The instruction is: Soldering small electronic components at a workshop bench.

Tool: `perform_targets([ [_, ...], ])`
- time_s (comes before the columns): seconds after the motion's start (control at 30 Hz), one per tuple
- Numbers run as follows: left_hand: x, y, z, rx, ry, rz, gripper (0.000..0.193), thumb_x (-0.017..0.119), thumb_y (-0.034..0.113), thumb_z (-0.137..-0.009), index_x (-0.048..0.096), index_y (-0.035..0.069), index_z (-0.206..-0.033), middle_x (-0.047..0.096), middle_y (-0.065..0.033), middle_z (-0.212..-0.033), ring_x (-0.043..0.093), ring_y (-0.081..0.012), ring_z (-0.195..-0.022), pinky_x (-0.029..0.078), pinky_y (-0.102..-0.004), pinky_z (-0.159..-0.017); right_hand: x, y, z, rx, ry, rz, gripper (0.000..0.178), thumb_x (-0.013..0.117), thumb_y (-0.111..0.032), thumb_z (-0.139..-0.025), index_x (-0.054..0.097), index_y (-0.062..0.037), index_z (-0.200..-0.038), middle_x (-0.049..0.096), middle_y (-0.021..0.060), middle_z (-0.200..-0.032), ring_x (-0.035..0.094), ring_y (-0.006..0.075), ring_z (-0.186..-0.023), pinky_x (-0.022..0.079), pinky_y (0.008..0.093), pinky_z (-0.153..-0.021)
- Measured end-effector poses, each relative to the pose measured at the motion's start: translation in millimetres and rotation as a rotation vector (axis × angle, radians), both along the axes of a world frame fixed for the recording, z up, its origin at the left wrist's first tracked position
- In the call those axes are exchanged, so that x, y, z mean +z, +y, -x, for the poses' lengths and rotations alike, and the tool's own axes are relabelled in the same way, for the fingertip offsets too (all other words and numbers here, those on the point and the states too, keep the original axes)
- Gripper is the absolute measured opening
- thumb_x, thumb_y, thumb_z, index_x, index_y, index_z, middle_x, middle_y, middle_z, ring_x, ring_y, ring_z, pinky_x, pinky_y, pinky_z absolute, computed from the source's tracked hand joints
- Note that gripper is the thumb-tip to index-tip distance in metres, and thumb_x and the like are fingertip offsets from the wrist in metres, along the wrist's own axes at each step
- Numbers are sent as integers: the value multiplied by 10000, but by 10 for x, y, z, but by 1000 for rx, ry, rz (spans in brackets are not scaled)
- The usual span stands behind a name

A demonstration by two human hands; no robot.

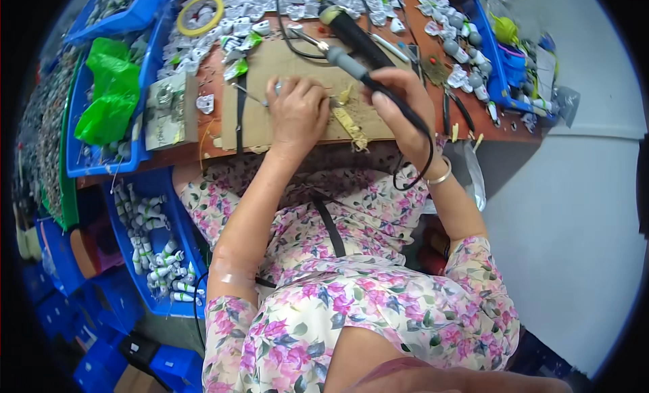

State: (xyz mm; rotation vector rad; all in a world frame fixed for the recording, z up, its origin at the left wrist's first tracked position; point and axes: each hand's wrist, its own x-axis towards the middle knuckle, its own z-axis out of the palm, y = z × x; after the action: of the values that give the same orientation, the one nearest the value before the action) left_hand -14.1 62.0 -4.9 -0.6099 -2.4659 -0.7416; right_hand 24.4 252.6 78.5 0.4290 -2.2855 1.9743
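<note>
My right hand (405,109) grips the black rear part of a soldering iron (347,62), which has a grey sleeve. Its metal tip points to the far left, and its black cable loops down past my wrist. My left hand (297,110) rests on a brown cardboard sheet (260,126) with its fingers curled. A bit of something pale blue shows at the fingertips, mostly hidden. Beside those fingers a thin metal rod (249,94) sticks out to the left. Between my hands lies a yellowish strip (349,128) with frayed ends.
A thick black corded tool (355,38) lies beyond the iron. Black-handled pliers (460,109) are at the right. White plastic parts (260,8) and a yellow tape roll (200,16) cover the back. Blue bins (108,164) stand left, one (138,275) holding white-and-grey pieces.
</note>
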Motion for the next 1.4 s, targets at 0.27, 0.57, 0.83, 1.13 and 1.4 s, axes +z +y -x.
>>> perform_targets([
  [0.27,-42,83,15,-30,2,23,66,704,148,-788,661,122,-830,651,18,-965,573,-209,-1031,300,-495,-1063,-307,368,-740,-44,407,-555,363,685,58,-799,588,0,-1144,636,189,-1016,650,332,-879,530,386,-765],
  [0.57,-42,86,8,-20,0,29,64,704,147,-789,663,126,-833,646,19,-948,570,-211,-1028,302,-498,-1060,-417,300,-925,-28,449,-666,470,731,88,-725,582,-22,-1157,613,179,-1030,638,334,-824,532,392,-703],
  [0.83,-21,94,7,-16,4,24,55,712,139,-789,666,133,-818,649,32,-942,566,-205,-1030,296,-478,-1058,-472,255,-922,-34,454,-679,481,734,87,-721,577,-22,-1163,606,174,-1031,632,334,-815,532,395,-688],
  [1.13,-18,96,-1,-12,1,16,60,720,134,-788,665,139,-809,648,40,-934,565,-202,-1024,285,-458,-1060,-433,224,-945,-25,441,-719,466,733,76,-720,581,-28,-1148,585,164,-1015,615,330,-828,525,397,-702],
  [1.4,-22,99,7,-11,-3,8,58,718,131,-792,664,138,-811,647,40,-934,565,-203,-1024,282,-462,-1063,-417,242,-953,-20,438,-736,513,745,90,-699,585,-45,-1167,585,160,-1036,622,322,-816,525,389,-675],
])
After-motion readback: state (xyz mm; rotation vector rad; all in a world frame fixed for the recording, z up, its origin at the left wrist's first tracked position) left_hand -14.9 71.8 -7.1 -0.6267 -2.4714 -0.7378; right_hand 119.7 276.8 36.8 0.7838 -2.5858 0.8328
